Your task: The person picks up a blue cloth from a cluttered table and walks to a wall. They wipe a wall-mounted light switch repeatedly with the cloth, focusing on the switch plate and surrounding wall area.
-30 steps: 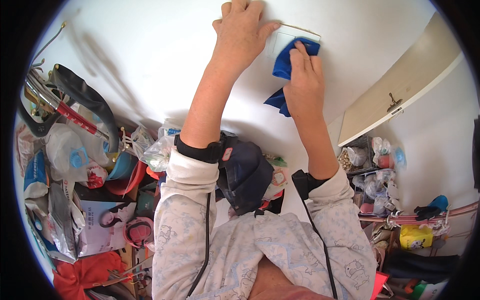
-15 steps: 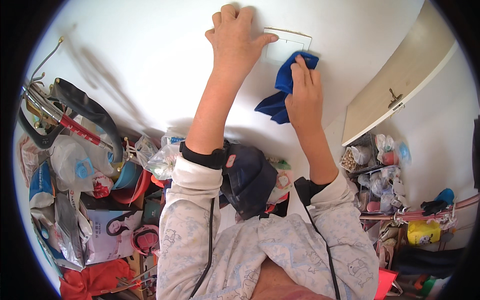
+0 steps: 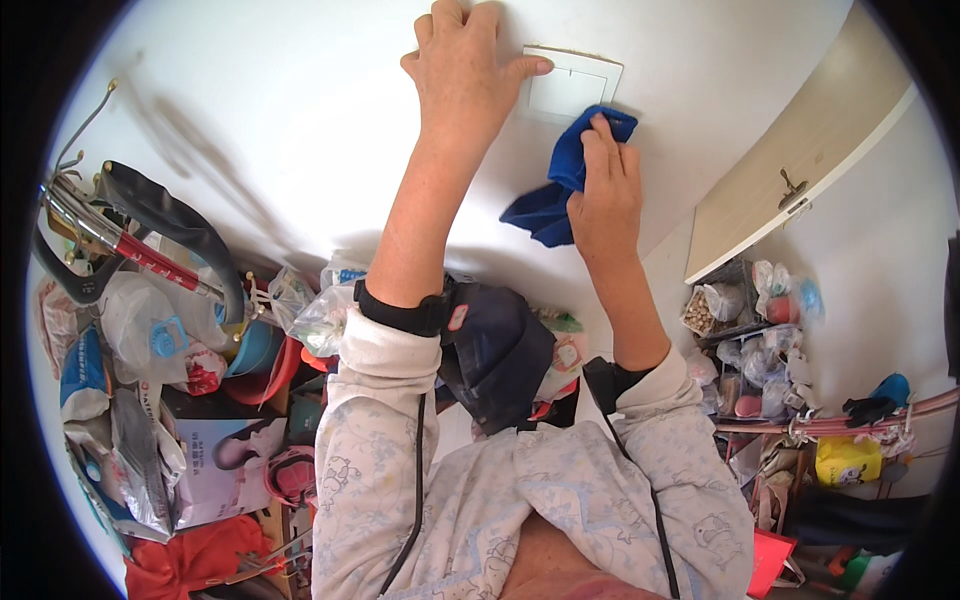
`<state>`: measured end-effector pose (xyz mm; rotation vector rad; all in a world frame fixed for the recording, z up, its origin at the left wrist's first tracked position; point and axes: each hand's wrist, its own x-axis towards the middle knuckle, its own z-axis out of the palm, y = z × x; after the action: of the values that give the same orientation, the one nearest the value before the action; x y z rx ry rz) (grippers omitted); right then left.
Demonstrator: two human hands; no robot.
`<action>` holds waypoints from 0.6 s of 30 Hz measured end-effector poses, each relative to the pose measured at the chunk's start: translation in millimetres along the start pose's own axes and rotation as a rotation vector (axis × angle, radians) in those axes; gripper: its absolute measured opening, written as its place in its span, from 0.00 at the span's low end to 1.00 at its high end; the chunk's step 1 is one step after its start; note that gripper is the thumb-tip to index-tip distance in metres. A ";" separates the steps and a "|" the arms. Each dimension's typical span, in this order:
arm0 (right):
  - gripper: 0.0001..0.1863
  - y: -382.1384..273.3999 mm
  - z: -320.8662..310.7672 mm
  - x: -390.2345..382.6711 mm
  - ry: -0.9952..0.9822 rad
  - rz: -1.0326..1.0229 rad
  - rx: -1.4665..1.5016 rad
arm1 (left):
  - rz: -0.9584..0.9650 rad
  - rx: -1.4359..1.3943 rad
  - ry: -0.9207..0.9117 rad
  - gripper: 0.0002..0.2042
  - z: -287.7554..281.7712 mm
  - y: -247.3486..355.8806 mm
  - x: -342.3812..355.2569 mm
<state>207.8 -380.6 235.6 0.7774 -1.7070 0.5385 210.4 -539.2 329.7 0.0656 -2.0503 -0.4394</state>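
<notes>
A square white wall switch (image 3: 566,92) sits on the white wall (image 3: 330,90) between my two hands. My left hand (image 3: 460,75) rests against the wall with fingers spread, its thumb reaching to the left edge of the switch plate. In my right hand (image 3: 608,190) is a folded blue cloth (image 3: 568,155), pressed to the lower right corner of the plate. One end of that cloth hangs down to the left over the wall. The fingers of my right hand partly cover the cloth.
A door (image 3: 800,150) with a metal latch stands open at the right. Crowded shelves (image 3: 750,345) with bagged goods lie below it. To the left are a black tubular frame (image 3: 180,215), plastic bags (image 3: 140,315) and a red basin (image 3: 270,375). A dark blue bag (image 3: 500,355) hangs below my arms.
My left hand has shifted slightly up and left along the wall. My right hand stays near the plate's lower corner, and the cloth's hanging end has moved a little left.
</notes>
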 end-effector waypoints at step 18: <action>0.25 9.4 2.9 18.5 -0.040 0.037 0.039 | -0.019 -0.002 -0.033 0.25 -3.2 1.8 -2.1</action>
<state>196.1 -380.3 253.0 0.7902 -1.7548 0.5869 214.4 -538.0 329.9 0.0767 -2.0830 -0.4569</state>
